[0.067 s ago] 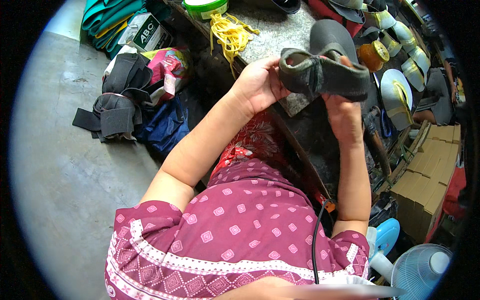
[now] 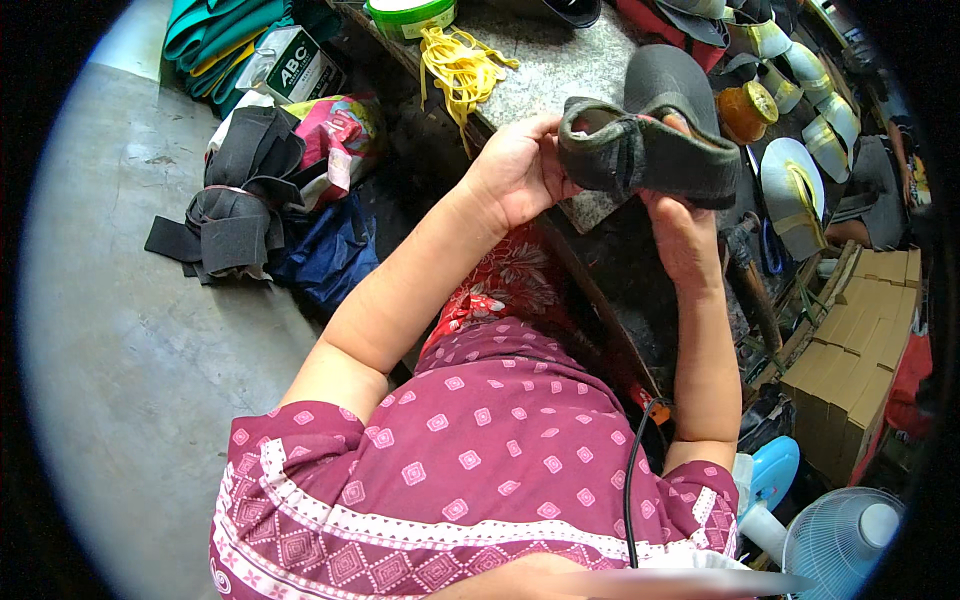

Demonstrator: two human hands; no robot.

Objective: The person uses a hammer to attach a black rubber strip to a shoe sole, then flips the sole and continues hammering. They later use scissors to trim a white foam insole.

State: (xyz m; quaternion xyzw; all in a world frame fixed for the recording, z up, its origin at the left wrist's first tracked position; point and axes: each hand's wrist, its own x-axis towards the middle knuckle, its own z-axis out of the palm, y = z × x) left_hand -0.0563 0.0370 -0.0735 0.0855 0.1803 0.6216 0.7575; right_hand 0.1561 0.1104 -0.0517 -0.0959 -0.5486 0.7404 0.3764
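A black sandal, with a rounded sole and a wide dark strap, is held up over the near edge of the worktable. My left hand is closed on the left side of its strap, thumb uppermost. From below, my right hand grips the right part, and a fingertip shows inside the strap opening. Some fingers of both hands are hidden behind the sandal.
Yellow laces hang over the table edge beside a green-rimmed tub. Right of the sandal stand an orange jar and several grey soles. Cardboard boxes and a blue fan lie lower right; black strips sit left.
The sandal has tilted slightly, its sole and right side shifting a little to the right and down. My right hand turns with it; the left stays nearly still.
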